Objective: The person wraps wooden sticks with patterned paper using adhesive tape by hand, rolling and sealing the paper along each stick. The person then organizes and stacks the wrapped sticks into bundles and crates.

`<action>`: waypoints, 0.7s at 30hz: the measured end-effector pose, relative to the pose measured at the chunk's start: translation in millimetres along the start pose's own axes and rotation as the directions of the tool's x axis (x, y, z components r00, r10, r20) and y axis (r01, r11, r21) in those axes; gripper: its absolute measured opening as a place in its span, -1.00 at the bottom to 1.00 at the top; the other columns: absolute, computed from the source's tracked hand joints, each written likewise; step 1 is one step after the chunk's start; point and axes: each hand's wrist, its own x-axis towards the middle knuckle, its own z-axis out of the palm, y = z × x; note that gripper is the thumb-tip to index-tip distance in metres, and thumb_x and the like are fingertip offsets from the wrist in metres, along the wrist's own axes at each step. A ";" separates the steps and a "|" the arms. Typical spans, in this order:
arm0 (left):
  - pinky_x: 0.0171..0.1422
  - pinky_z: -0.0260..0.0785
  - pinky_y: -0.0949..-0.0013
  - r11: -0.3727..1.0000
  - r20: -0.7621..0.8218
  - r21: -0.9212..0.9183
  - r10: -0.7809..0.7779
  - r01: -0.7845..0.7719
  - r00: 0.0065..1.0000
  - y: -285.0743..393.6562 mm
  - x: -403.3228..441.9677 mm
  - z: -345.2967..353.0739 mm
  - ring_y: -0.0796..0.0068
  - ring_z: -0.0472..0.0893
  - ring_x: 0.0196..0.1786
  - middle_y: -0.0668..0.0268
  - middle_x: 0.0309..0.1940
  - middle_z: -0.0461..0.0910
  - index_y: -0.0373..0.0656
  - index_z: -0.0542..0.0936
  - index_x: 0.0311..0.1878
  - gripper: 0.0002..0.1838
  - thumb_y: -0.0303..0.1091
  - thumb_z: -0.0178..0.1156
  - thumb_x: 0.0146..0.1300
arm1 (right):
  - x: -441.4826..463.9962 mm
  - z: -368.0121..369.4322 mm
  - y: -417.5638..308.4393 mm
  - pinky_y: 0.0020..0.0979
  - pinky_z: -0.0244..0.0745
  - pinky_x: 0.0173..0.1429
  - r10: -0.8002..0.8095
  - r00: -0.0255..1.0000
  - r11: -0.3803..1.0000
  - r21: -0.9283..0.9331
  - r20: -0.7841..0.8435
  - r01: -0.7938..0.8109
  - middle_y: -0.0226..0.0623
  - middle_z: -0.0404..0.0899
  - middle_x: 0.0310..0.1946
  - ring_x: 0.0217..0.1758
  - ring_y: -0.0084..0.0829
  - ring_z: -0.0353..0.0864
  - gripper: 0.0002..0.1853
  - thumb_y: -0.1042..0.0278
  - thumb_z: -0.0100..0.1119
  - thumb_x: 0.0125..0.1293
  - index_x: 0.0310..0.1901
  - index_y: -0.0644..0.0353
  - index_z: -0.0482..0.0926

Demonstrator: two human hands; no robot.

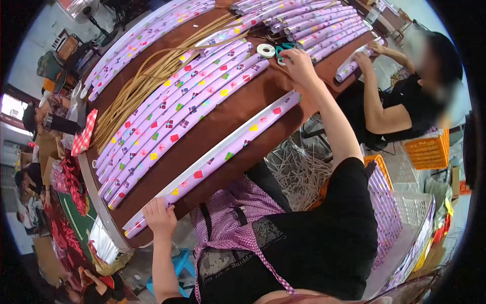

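A partly opened roll of purple gift wrapping paper, printed with small presents, lies along the near edge of the brown table. My left hand holds its lower left end, fingers laid over the paper. At the far end, beyond the roll's upper right tip, my right hand reaches down with bent fingers close together. Green-handled scissors and a small white piece are right at those fingertips; what the fingers pinch, if anything, is hidden. A white roll of tape lies just left of the scissors.
Finished-looking paper rolls lie side by side behind, next to a bundle of brown strips. More rolls are stacked at the back. A co-worker handles another roll at right. Orange crates and shredded strips are on the floor.
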 end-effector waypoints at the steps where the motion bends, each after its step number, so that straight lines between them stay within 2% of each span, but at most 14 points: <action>1: 0.04 0.30 -0.06 1.000 0.003 0.009 -0.011 0.011 1.000 -0.1 1.2 0.0 -0.09 0.49 -0.04 -0.01 -0.08 0.50 -0.30 0.47 0.00 -0.57 -0.06 0.08 0.37 | 8.5 12.0 14.9 -0.11 0.45 0.18 -0.018 0.999 1.000 -0.025 0.029 0.018 -0.20 0.65 -0.07 0.10 -0.09 0.56 -0.76 0.40 0.25 0.23 -0.05 0.10 0.68; 2: 0.04 0.30 -0.07 1.000 0.000 0.005 -0.006 0.006 1.000 0.2 1.6 -0.8 -0.09 0.49 -0.05 0.00 -0.08 0.50 -0.30 0.46 0.00 -0.58 -0.07 0.08 0.37 | 17.1 21.6 22.1 -0.11 0.45 0.18 -0.024 0.999 1.000 -0.012 0.035 0.024 -0.20 0.65 -0.07 0.10 -0.09 0.56 -0.76 0.40 0.25 0.23 -0.05 0.10 0.68; 4: 0.04 0.31 -0.07 1.000 0.006 0.008 -0.015 0.015 1.000 3.4 1.4 -3.4 -0.09 0.49 -0.06 0.01 -0.09 0.50 -0.30 0.46 0.00 -0.59 -0.08 0.08 0.38 | 28.8 39.8 28.5 -0.05 0.40 0.23 -0.052 0.991 0.986 -0.149 0.124 0.070 -0.27 0.60 0.04 0.21 -0.08 0.49 -0.69 0.36 0.29 0.20 0.01 -0.02 0.67; 5: 0.04 0.30 -0.07 1.000 0.000 0.005 -0.007 0.007 1.000 4.3 3.0 -4.4 -0.08 0.49 -0.06 0.01 -0.09 0.50 -0.30 0.46 -0.01 -0.60 -0.09 0.08 0.38 | 31.6 45.5 29.0 -0.05 0.40 0.23 -0.059 0.990 0.988 -0.137 0.129 0.077 -0.27 0.60 0.04 0.21 -0.08 0.49 -0.69 0.36 0.29 0.20 0.01 -0.02 0.67; 7: 0.04 0.30 -0.07 1.000 -0.003 0.006 -0.011 0.011 1.000 3.6 3.7 -4.5 -0.08 0.49 -0.06 0.01 -0.10 0.50 -0.30 0.46 -0.01 -0.60 -0.10 0.07 0.38 | 37.8 51.3 28.3 -0.01 0.37 0.25 -0.008 0.953 0.966 -0.243 0.303 0.085 -0.32 0.56 0.10 0.25 -0.09 0.45 -0.64 0.34 0.30 0.18 0.05 -0.08 0.65; 8: 0.03 0.30 -0.06 1.000 -0.005 0.004 -0.004 0.004 1.000 2.2 2.9 -3.8 -0.07 0.49 -0.07 0.02 -0.11 0.51 -0.29 0.46 -0.02 -0.61 -0.10 0.08 0.38 | 41.1 51.0 25.4 -0.02 0.35 0.27 0.036 0.945 0.975 -0.219 0.326 0.038 -0.32 0.57 0.06 0.24 -0.11 0.47 -0.66 0.34 0.29 0.19 0.03 -0.08 0.67; 12: 0.01 0.29 -0.05 1.000 -0.025 -0.007 0.010 -0.010 1.000 3.1 4.0 -3.6 -0.05 0.48 -0.08 0.03 -0.12 0.51 -0.28 0.47 -0.02 -0.62 -0.12 0.12 0.34 | 48.0 67.2 39.8 -0.01 0.32 0.25 0.093 0.951 0.980 -0.193 0.296 -0.035 -0.30 0.57 0.01 0.20 -0.15 0.47 -0.76 0.19 0.16 0.31 -0.05 -0.13 0.71; 13: 0.01 0.29 -0.05 1.000 -0.024 -0.009 0.002 -0.002 1.000 2.9 3.1 -4.1 -0.05 0.48 -0.08 0.03 -0.12 0.51 -0.28 0.47 -0.02 -0.62 -0.12 0.12 0.34 | 49.0 64.4 37.8 -0.01 0.32 0.25 0.086 0.950 0.981 -0.193 0.301 -0.028 -0.30 0.57 0.01 0.20 -0.15 0.47 -0.76 0.19 0.16 0.31 -0.05 -0.13 0.71; 15: 0.12 0.27 -0.10 0.997 0.069 -0.057 -0.045 0.049 0.997 2.0 -0.9 -4.8 -0.15 0.48 0.02 -0.03 -0.04 0.52 -0.31 0.46 0.04 -0.60 -0.18 0.12 0.31 | 51.6 58.4 33.2 -0.06 0.31 0.27 0.099 0.930 0.971 -0.240 0.355 -0.012 -0.34 0.57 0.04 0.23 -0.16 0.47 -0.71 0.32 0.26 0.23 0.00 -0.06 0.69; 17: 0.14 0.27 -0.09 0.997 0.045 -0.055 -0.045 0.048 0.998 0.7 -2.4 -2.2 -0.14 0.48 0.02 -0.03 -0.03 0.52 -0.31 0.46 0.05 -0.59 -0.18 0.14 0.29 | 52.8 60.1 32.8 -0.07 0.39 0.20 0.049 0.936 0.959 -0.280 0.348 0.054 -0.29 0.58 0.03 0.18 -0.11 0.51 -0.74 0.34 0.24 0.25 -0.02 -0.04 0.70; 19: 0.12 0.28 -0.08 0.998 0.039 -0.043 -0.037 0.039 0.999 2.2 -0.8 -3.9 -0.12 0.48 0.02 -0.02 -0.04 0.51 -0.31 0.46 0.03 -0.60 -0.17 0.14 0.29 | 59.9 68.6 39.5 -0.11 0.47 0.09 0.041 0.990 0.990 -0.139 0.134 -0.022 -0.20 0.62 0.00 0.10 -0.04 0.56 -0.76 0.36 0.22 0.26 -0.05 0.03 0.71; 20: 0.12 0.28 -0.08 0.998 0.032 -0.047 -0.044 0.045 0.999 2.9 -0.4 -4.0 -0.12 0.48 0.02 -0.02 -0.04 0.51 -0.31 0.46 0.03 -0.60 -0.17 0.14 0.29 | 72.0 61.6 42.3 -0.19 0.50 0.03 0.024 0.988 0.999 -0.049 0.150 -0.017 -0.20 0.65 -0.08 0.00 -0.20 0.62 -0.78 0.34 0.22 0.29 -0.07 0.14 0.70; 21: 0.12 0.28 -0.07 0.997 0.031 -0.056 -0.045 0.046 0.999 3.1 0.1 -4.6 -0.11 0.48 0.01 -0.01 -0.06 0.51 -0.30 0.47 0.02 -0.61 -0.17 0.14 0.30 | 81.9 56.6 43.9 -0.28 0.51 0.07 0.243 0.930 0.923 0.228 0.277 -0.309 -0.28 0.64 -0.15 -0.01 -0.40 0.59 -0.76 0.31 0.21 0.34 -0.05 0.24 0.66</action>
